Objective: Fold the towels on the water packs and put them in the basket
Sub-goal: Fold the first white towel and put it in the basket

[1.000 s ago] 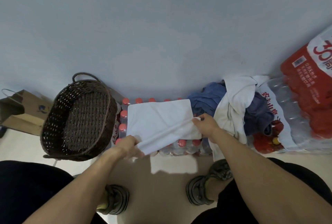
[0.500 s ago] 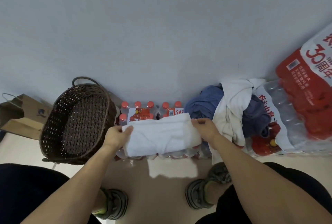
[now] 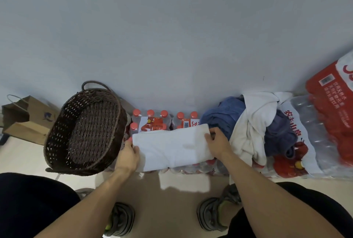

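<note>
Both hands gripped the folded white towel (image 3: 172,145) on the water pack (image 3: 156,123): left hand (image 3: 127,158) at one end, right hand (image 3: 217,142) opposite, beside the basket (image 3: 57,138).

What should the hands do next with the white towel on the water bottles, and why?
Probably fold it once more, end to end. The white towel lies as a long strip on the water pack, left hand and right hand holding opposite ends, and the basket has nothing in it.

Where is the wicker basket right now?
In the head view, the wicker basket sits left of the water pack, beside the left hand, with a paper bag further left.
</note>
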A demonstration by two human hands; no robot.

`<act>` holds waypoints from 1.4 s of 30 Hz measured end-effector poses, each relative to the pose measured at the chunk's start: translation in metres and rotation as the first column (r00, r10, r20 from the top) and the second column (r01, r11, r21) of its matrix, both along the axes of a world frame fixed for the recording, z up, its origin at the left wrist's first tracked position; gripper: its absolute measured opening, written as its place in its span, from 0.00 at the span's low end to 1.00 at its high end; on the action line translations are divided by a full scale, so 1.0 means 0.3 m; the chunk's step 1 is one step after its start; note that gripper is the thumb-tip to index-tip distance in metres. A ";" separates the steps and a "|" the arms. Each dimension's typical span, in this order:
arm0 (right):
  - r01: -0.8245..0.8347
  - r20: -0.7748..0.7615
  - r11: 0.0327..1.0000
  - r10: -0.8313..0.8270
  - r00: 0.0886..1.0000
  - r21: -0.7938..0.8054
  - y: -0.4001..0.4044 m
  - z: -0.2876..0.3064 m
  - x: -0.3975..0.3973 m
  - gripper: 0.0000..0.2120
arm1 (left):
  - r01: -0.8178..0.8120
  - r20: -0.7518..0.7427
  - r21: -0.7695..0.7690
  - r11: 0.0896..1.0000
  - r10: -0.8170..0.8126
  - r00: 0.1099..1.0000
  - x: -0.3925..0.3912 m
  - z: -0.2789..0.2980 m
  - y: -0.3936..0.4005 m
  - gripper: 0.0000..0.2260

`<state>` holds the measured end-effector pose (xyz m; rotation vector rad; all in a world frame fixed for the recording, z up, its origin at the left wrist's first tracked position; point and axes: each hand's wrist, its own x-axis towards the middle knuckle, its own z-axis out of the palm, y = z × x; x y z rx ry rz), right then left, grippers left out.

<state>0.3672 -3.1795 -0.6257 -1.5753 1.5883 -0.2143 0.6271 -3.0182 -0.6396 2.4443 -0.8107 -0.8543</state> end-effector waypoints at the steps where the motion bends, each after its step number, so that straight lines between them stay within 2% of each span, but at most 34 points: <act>1: -0.029 -0.025 0.999 0.030 0.999 0.037 -0.001 -0.013 0.003 0.12 | 0.009 0.024 0.014 1.000 -0.010 1.000 0.000 -0.007 0.006 0.12; 4: -0.104 -0.125 0.988 0.118 0.985 0.114 0.003 -0.050 0.013 0.10 | 0.024 0.081 0.025 0.999 -0.026 0.996 0.006 -0.021 0.015 0.11; 6: -0.057 -0.162 0.997 0.064 0.985 0.048 -0.001 -0.055 0.025 0.07 | 0.009 0.095 0.015 1.000 -0.010 0.995 0.015 -0.034 0.024 0.06; 8: -0.004 -0.180 1.000 0.001 0.984 -0.013 -0.009 -0.053 0.032 0.08 | -0.039 0.056 -0.015 0.999 0.040 0.998 0.025 -0.049 0.030 0.05; 10: -0.001 -0.243 1.000 0.007 0.970 0.022 -0.012 -0.060 0.030 0.12 | -0.097 -0.020 -0.068 0.993 0.095 0.995 0.029 -0.055 0.031 0.08; 13: -0.010 -0.319 0.986 0.065 0.945 0.169 -0.008 -0.076 0.016 0.19 | -0.125 -0.074 -0.110 0.986 0.117 0.990 0.028 -0.050 0.034 0.17; 16: -0.001 -0.273 0.978 0.059 0.960 0.208 -0.010 -0.075 0.007 0.22 | -0.180 -0.054 -0.110 0.977 0.175 0.983 0.014 -0.051 0.061 0.21; 19: 0.034 -0.221 0.964 0.027 0.975 0.265 -0.011 -0.067 0.005 0.23 | -0.193 -0.024 -0.014 0.981 0.192 0.981 -0.008 -0.059 0.097 0.22; 24: 0.095 -0.204 0.908 -0.011 0.979 0.408 0.000 -0.030 -0.007 0.18 | -0.268 -0.203 0.219 0.938 0.312 0.928 0.004 -0.090 0.137 0.15; 27: 0.039 -0.249 0.918 0.066 0.966 0.396 0.012 -0.024 -0.018 0.15 | -0.372 -0.300 0.177 0.911 0.410 0.861 0.013 -0.088 0.132 0.12; 31: -0.002 -0.249 0.963 0.071 0.966 0.268 0.021 -0.010 -0.028 0.11 | -0.494 -0.333 0.143 0.858 0.512 0.792 0.031 -0.068 0.115 0.04; 36: -0.084 -0.321 0.933 0.204 0.925 0.350 0.048 -0.005 -0.022 0.15 | -0.459 -0.358 0.214 0.862 0.507 0.784 0.031 -0.051 0.116 0.10; 39: -0.118 -0.224 0.940 0.197 0.955 0.321 0.049 -0.010 -0.005 0.21 | -0.514 -0.395 0.172 0.841 0.536 0.746 0.033 -0.041 0.108 0.10; 42: -0.070 -0.215 0.961 0.131 0.968 0.267 0.041 -0.008 0.004 0.21 | -0.458 -0.336 0.202 0.866 0.500 0.798 0.037 -0.027 0.111 0.12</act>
